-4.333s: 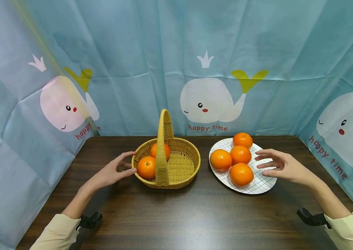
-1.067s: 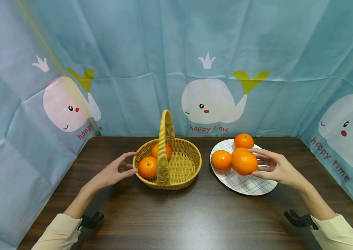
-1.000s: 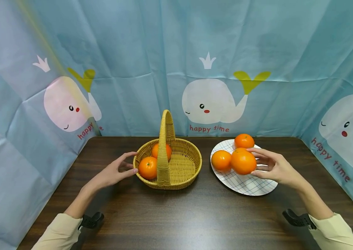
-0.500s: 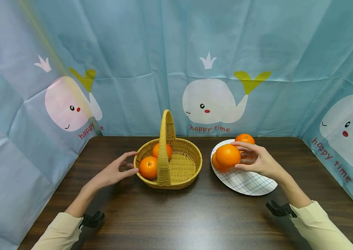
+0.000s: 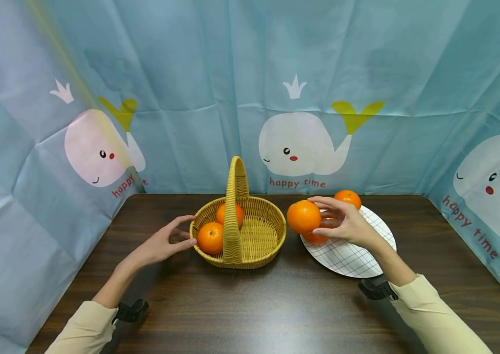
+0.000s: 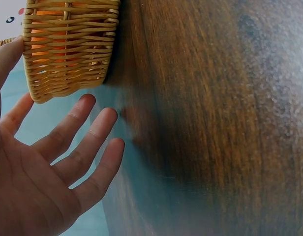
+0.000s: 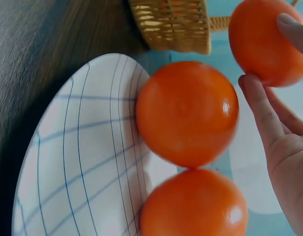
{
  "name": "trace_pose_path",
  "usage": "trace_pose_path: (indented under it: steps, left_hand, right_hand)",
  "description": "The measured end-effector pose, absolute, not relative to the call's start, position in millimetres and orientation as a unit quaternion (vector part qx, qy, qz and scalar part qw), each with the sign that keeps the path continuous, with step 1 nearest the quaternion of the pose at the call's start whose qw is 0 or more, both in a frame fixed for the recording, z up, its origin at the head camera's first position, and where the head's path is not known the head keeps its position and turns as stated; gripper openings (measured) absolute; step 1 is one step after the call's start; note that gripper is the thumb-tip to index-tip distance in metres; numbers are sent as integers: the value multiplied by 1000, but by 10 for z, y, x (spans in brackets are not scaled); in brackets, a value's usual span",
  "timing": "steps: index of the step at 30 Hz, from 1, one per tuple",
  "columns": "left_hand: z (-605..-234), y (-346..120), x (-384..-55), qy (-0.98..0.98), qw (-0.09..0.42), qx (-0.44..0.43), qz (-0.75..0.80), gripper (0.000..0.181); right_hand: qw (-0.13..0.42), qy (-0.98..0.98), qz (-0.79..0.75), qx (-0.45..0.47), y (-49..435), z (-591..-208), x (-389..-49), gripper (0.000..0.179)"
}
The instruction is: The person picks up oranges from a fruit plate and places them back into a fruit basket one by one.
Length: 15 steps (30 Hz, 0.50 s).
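My right hand (image 5: 342, 223) grips an orange (image 5: 304, 217) with thumb and fingers, above the left rim of the white checked plate (image 5: 356, 258) and beside the basket. In the right wrist view the held orange (image 7: 264, 42) hangs apart from two oranges by the plate's surface. My left hand (image 5: 159, 243) touches the left rim of the yellow wicker basket (image 5: 258, 253) with thumb and index fingertips. Its other fingers stretch out loosely beneath, as the left wrist view shows. Inside the basket, left of centre, lie two oranges, a front one (image 5: 210, 238) and a back one (image 5: 230, 215), partly behind the handle.
On the plate, one orange (image 5: 348, 198) sits at the back and another (image 5: 316, 238) at the left; one more is mostly hidden behind the right hand. The basket's tall arched handle (image 5: 232, 211) rises across its middle. A whale-printed curtain (image 5: 303, 142) borders the dark wooden table (image 5: 258, 314).
Over the last seconds the right hand has taken an orange from the plate, lifted it and carried it left towards the basket. The left hand has stayed at the basket's rim.
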<state>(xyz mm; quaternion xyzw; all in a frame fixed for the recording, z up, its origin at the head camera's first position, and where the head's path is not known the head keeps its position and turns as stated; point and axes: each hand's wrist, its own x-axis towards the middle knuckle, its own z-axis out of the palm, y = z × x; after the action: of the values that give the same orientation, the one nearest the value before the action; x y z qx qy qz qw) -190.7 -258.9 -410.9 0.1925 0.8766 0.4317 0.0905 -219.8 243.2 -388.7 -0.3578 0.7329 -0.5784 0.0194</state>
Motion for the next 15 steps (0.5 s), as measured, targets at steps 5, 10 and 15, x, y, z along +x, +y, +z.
trace_pose_path:
  steps: [5, 10, 15]
  left_hand:
    - [-4100, -2586, -1901, 878, 90, 194, 429, 67]
    - [-4096, -2584, -1895, 879, 87, 196, 427, 67]
    - [-4101, -2586, -1894, 876, 89, 197, 430, 66]
  right_hand:
    - [28, 726, -584, -363, 2327, -3900, -2224, 69]
    - [32, 720, -592, -361, 2239, -3913, -2246, 69]
    - [41, 714, -600, -360, 2166, -3917, -2249, 68]
